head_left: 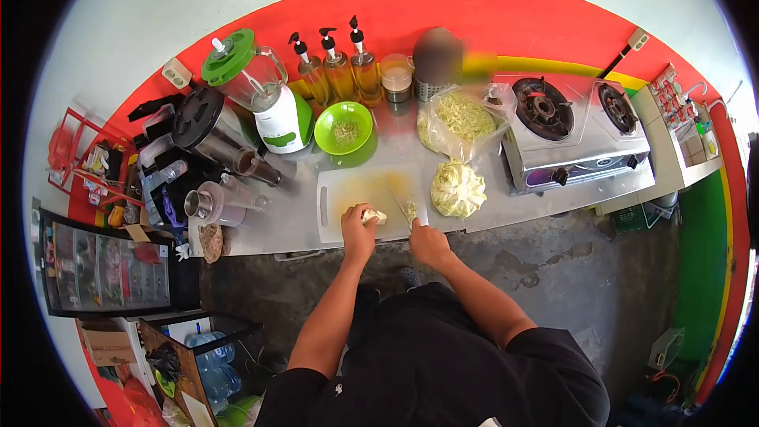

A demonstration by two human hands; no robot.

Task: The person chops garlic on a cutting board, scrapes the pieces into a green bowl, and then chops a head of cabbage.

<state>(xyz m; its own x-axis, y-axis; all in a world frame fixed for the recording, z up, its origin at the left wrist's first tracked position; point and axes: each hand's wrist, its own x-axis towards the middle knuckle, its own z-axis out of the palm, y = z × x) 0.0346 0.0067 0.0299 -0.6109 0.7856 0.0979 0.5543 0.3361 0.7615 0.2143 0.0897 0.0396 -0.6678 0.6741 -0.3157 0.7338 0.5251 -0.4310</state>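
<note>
On the white cutting board (330,182), my left hand (358,231) has its fingers closed around a small pale piece of cabbage (375,216). My right hand (428,242) grips the handle of a knife (400,193), whose blade lies over the board's right part and points away from me. Small chopped bits (409,209) cling on or beside the blade. A partly trimmed cabbage (458,189) sits on the counter just right of the board. Behind the board stands a green bowl (322,131) with chopped pieces inside. A clear plastic bag (465,120) holds a heap of shredded cabbage.
A two-burner gas stove (569,160) stands at the right of the metal counter (296,229). Along the back are a blender (277,115), several pump bottles (338,71) and a lidded jar (396,77). Shakers and a dark pitcher (213,130) crowd the left side.
</note>
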